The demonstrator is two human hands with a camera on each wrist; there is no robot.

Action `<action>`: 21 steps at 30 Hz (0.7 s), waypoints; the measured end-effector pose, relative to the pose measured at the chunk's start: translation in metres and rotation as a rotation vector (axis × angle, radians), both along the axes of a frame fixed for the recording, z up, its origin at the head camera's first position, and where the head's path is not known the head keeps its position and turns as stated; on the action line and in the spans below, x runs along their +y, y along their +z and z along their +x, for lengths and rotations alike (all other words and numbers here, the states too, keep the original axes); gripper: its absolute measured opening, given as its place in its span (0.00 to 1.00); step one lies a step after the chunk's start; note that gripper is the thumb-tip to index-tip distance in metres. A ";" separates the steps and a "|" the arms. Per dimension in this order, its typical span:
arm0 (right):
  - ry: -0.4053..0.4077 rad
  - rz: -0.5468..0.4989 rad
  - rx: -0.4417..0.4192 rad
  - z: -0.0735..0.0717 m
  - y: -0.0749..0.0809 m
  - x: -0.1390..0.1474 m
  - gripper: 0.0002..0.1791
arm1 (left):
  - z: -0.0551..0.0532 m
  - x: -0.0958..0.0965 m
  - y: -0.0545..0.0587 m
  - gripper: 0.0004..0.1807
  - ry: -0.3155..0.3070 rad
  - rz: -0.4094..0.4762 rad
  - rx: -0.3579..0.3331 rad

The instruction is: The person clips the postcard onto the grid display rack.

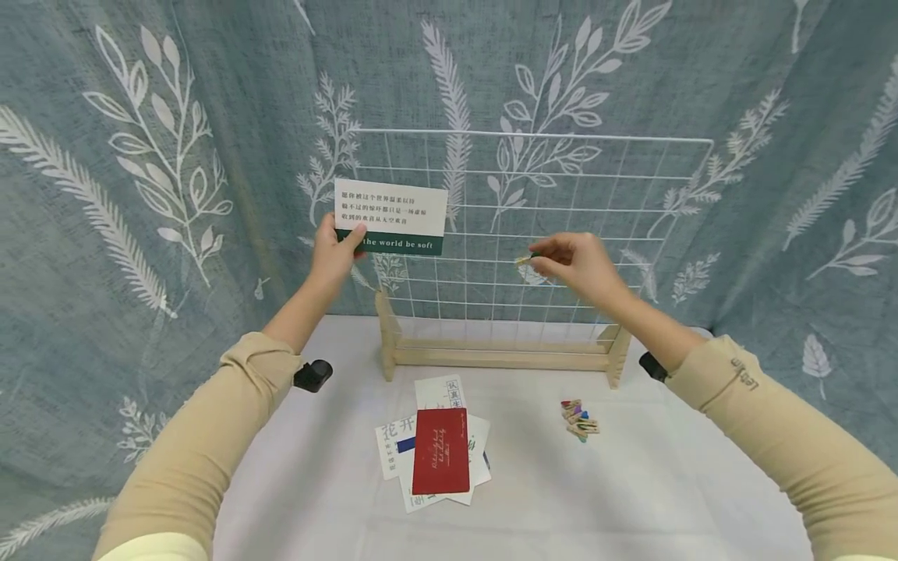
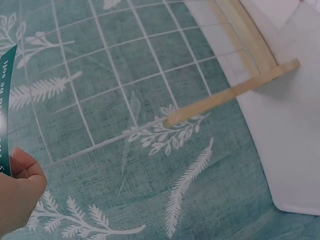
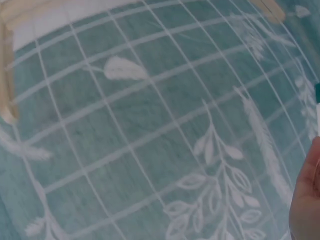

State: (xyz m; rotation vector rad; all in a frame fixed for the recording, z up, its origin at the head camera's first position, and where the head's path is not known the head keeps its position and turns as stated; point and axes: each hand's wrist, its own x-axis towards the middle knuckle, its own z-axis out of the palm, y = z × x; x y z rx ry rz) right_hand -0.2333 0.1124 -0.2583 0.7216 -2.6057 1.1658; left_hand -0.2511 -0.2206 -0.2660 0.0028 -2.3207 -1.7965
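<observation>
Hanging backdrop: a blue-green curtain (image 1: 266, 93) with white leaf and fern prints, spread behind and to both sides.
Table: covered in a white cloth (image 1: 533, 491), its far edge meeting the curtain.
Display rack: a white wire grid (image 1: 533, 135) standing upright on a pale wooden base (image 1: 501, 360) at the back of the table.
Sleeves: beige, pushed up the person's left forearm (image 1: 203, 421) and right forearm (image 1: 765, 436); dark lettering marks the right cuff.
Card pile: white cards (image 1: 393, 460) with Chinese characters, fanned and overlapping on the table in front of the rack; a red card (image 1: 441, 452) with pale script lies on top.
Printed card: white with a dark green band (image 1: 403, 206), held up before the grid's left part; Chinese lines fill the white, and "the world be soft" is legible on the band.
Left hand (image 1: 335, 249): gripping that card by its lower left corner, thumb across the front.
Right hand (image 1: 578, 265): raised before the grid, thumb and fingers pinching a small clothespin.
Loose clothespins (image 1: 580, 421): a small wooden heap with coloured parts, right of the cards.
Pinched clothespin (image 1: 522, 261): between the right fingertips, partly hidden, apart from the printed card.
</observation>
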 end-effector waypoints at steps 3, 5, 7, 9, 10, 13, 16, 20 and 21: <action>0.001 0.010 0.028 -0.001 0.013 -0.002 0.15 | -0.002 0.003 0.003 0.19 0.013 0.035 -0.011; 0.006 0.024 0.051 -0.003 0.021 -0.004 0.15 | -0.003 0.005 0.005 0.18 0.020 0.056 -0.013; 0.012 0.041 0.077 -0.005 0.028 -0.007 0.15 | -0.005 0.007 0.007 0.17 0.018 0.068 -0.010; 0.008 0.047 0.098 -0.008 0.034 -0.010 0.14 | -0.008 0.009 0.009 0.17 0.015 0.067 -0.003; 0.006 0.051 0.103 -0.009 0.037 -0.012 0.13 | -0.010 0.010 0.010 0.17 0.012 0.067 0.004; 0.003 0.048 0.105 -0.015 0.046 -0.019 0.12 | -0.013 0.013 0.011 0.17 0.004 0.084 0.015; 0.010 0.049 0.111 -0.022 0.053 -0.026 0.11 | -0.015 0.014 0.012 0.16 -0.001 0.122 0.017; 0.021 0.044 0.144 -0.032 0.062 -0.033 0.10 | -0.016 0.014 0.016 0.13 -0.013 0.163 0.015; 0.021 0.038 0.144 -0.034 0.065 -0.034 0.10 | -0.017 0.013 0.018 0.12 -0.017 0.164 0.015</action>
